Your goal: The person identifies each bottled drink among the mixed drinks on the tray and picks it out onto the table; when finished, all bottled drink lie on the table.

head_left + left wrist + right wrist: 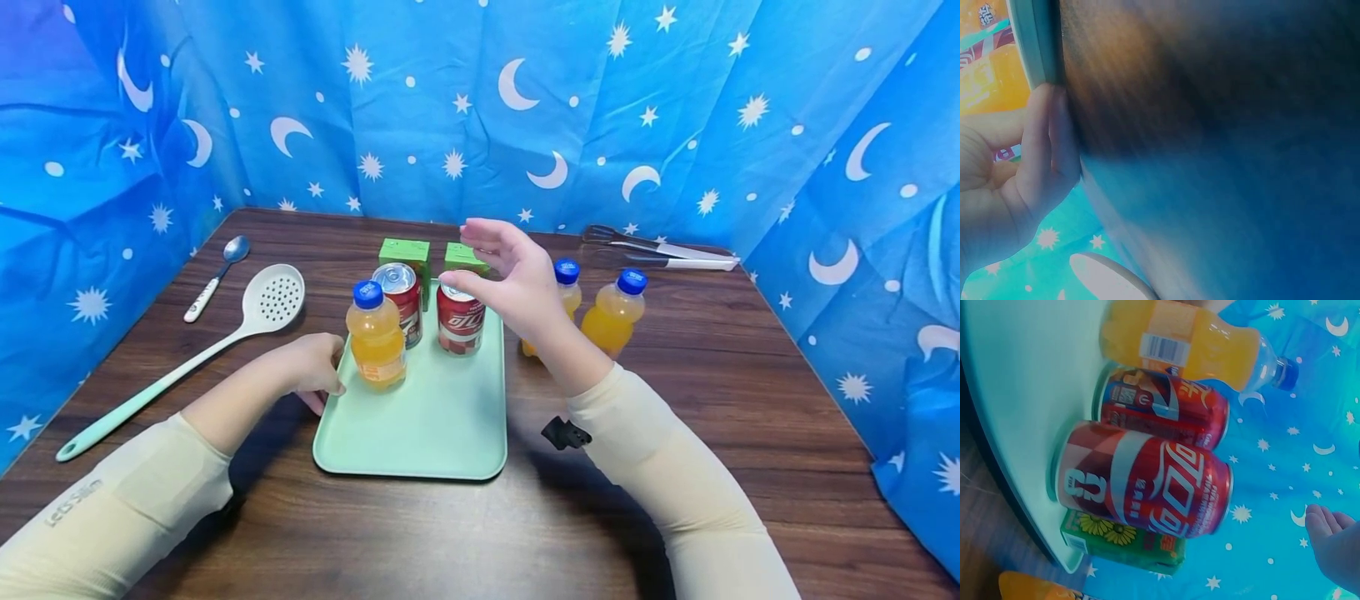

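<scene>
A pale green tray [420, 433] lies on the table, its left rim pinched by my left hand [311, 367], as the left wrist view also shows. On the tray's left side stands an orange juice bottle [375, 346] with a blue cap. Behind it is a red soda can [406, 304], and a second red soda can [460, 325] stands to the right. Two green drink cartons [405, 250] are at the back. My right hand [521, 279] hovers near the right can with fingers extended, holding nothing; in the right wrist view a gap separates fingers and can [1141, 478].
Two more orange juice bottles [613, 321] stand on the table right of the tray, one partly behind my right arm. Tongs [667, 250] lie at the back right. A slotted skimmer [273, 300] and a small spoon [217, 279] lie on the left. Blue patterned cloth surrounds the table.
</scene>
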`<state>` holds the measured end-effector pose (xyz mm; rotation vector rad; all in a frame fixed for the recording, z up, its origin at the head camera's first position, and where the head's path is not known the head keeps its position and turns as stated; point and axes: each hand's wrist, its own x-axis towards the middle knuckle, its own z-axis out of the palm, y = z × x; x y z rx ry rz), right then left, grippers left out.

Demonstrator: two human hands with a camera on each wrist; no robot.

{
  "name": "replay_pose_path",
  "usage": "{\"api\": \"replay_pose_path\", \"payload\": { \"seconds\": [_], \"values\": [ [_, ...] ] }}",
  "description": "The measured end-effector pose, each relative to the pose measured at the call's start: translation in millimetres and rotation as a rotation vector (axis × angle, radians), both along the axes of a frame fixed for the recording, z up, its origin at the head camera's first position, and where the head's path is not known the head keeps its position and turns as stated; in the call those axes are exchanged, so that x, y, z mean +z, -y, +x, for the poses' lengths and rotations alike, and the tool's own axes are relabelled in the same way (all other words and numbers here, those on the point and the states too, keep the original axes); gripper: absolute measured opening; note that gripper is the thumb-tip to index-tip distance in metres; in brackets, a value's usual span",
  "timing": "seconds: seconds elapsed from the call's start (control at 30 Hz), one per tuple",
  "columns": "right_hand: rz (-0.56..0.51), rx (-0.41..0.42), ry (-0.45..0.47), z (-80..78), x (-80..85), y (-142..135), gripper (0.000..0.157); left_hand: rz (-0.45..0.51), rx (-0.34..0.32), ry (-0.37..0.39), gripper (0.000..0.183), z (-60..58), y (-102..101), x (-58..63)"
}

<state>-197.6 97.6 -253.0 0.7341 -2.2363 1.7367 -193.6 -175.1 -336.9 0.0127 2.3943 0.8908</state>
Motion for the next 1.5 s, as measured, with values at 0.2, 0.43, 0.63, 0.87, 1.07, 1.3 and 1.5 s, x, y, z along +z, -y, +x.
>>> {"api": "replay_pose_path", "payload": {
  "seconds": [0.2, 0.43, 0.63, 0.87, 1.07, 1.3, 1.5],
  "values": [
    [0.029, 0.009, 0.018, 14.8, 9.3, 12, 0.053, -0.001, -0.004, -0.013, 0.031, 0.8, 2, -0.7],
    [0.042, 0.010, 0.067, 7.1, -4.2, 20, 0.055, -0.002, -0.012, -0.016, 0.031, 0.9, 1, -0.5],
    [0.075, 0.029, 0.092, -1.7, -22.9, 27, 0.061, -0.006, -0.009, -0.012, 0.030, 1.9, 1, -0.6],
    [0.117, 0.064, 0.088, -1.3, -31.6, 35, 0.061, -0.003, -0.013, -0.013, 0.030, 1.2, 0, -0.3],
    [0.114, 0.113, 0.094, -0.6, -33.8, 39, 0.064, 0.006, -0.015, -0.004, 0.029, 0.3, 0, 0.1],
    [0.143, 0.126, 0.071, -1.6, -37.5, 44, 0.062, 0.009, -0.014, -0.012, 0.030, 0.5, 1, -0.1],
    [0.174, 0.142, 0.069, 0.0, -41.6, 46, 0.063, 0.000, -0.015, -0.009, 0.030, 1.0, 0, -1.0]
  ]
}}
